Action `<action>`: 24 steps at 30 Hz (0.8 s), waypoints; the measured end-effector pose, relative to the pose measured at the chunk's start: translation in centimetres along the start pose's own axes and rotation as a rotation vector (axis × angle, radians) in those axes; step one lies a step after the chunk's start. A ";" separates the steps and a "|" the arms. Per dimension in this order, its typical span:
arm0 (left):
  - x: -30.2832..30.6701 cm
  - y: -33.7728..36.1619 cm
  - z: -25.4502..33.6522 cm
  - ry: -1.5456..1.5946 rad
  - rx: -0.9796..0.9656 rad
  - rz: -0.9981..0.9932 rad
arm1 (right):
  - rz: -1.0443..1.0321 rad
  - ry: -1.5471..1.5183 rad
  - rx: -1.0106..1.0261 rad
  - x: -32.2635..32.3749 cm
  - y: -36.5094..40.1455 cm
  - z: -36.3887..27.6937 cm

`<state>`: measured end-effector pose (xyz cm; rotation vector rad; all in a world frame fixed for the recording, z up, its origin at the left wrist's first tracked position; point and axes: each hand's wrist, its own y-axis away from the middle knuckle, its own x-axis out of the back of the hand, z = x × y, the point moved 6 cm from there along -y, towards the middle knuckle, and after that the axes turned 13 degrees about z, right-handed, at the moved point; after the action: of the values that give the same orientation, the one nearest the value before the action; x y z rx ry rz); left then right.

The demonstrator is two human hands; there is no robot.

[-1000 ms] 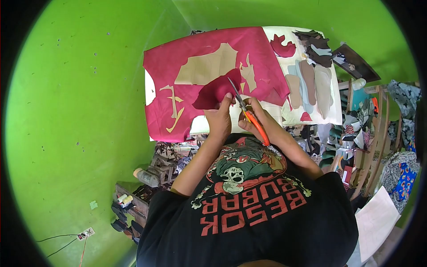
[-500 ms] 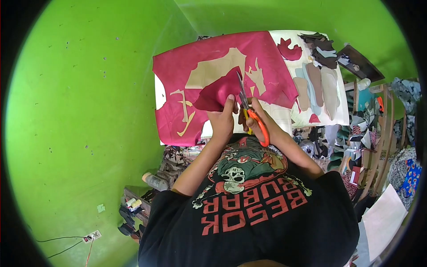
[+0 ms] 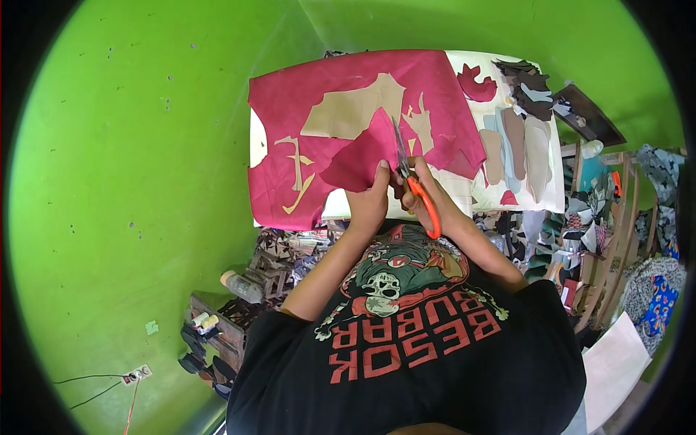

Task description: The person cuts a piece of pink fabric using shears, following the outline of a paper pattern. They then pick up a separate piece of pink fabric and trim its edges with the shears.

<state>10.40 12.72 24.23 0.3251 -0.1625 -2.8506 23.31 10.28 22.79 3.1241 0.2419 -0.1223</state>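
Note:
A piece of crimson leather-like material [image 3: 361, 154] is pinched in my left hand [image 3: 371, 197], thumb on top, and held above the table with its pointed tip upward. My right hand [image 3: 433, 194] is closed round a pair of scissors [image 3: 429, 210] with orange handles. Their blades point away from me along the right edge of the piece and look nearly together. Beyond, a larger crimson sheet [image 3: 283, 109] lies spread out, with a big beige paper-like scrap [image 3: 348, 112] and several small beige offcuts [image 3: 420, 127] on it.
Insole-shaped pieces [image 3: 536, 156] and dark scraps [image 3: 528, 83] lie on the right of the white table [image 3: 554, 185]. A curved crimson offcut [image 3: 476, 85] is near them. Wooden racks with materials [image 3: 616, 239] stand at right. A plastic bottle [image 3: 245, 288] lies at left, near a power strip [image 3: 136, 375].
The crimson piece has turned slightly, its tip now more upright, and the scissor blades sit closer together along its right edge. Both hands keep their hold. The view has shifted a little.

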 end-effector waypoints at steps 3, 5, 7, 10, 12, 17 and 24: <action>0.2 -0.3 -0.9 -0.064 -0.028 0.016 | 0.026 0.113 0.004 0.4 -0.1 -0.4; 0.3 -0.6 -1.1 -0.019 -0.056 0.037 | 0.028 0.157 0.005 0.6 -0.1 -0.9; 0.4 -0.8 -0.8 0.024 -0.087 0.051 | -0.054 0.209 -0.172 0.6 0.0 -0.1; 0.6 -1.4 -0.1 -0.115 -0.103 0.073 | -0.042 0.288 -0.053 0.0 -0.2 -0.5; 0.5 -1.8 0.8 -0.059 -0.137 0.102 | -0.007 0.261 0.004 -0.4 -0.5 -0.6; 0.3 -2.4 1.5 -0.020 -0.157 0.086 | 0.029 0.128 0.001 -0.5 -1.2 -1.0; -0.3 -2.8 1.3 0.039 -0.086 0.071 | -0.024 0.129 -0.043 -0.6 -1.5 -0.6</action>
<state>9.71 15.55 25.12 0.3492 -0.0428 -2.7692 22.50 11.63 23.45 3.0900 0.2788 0.0838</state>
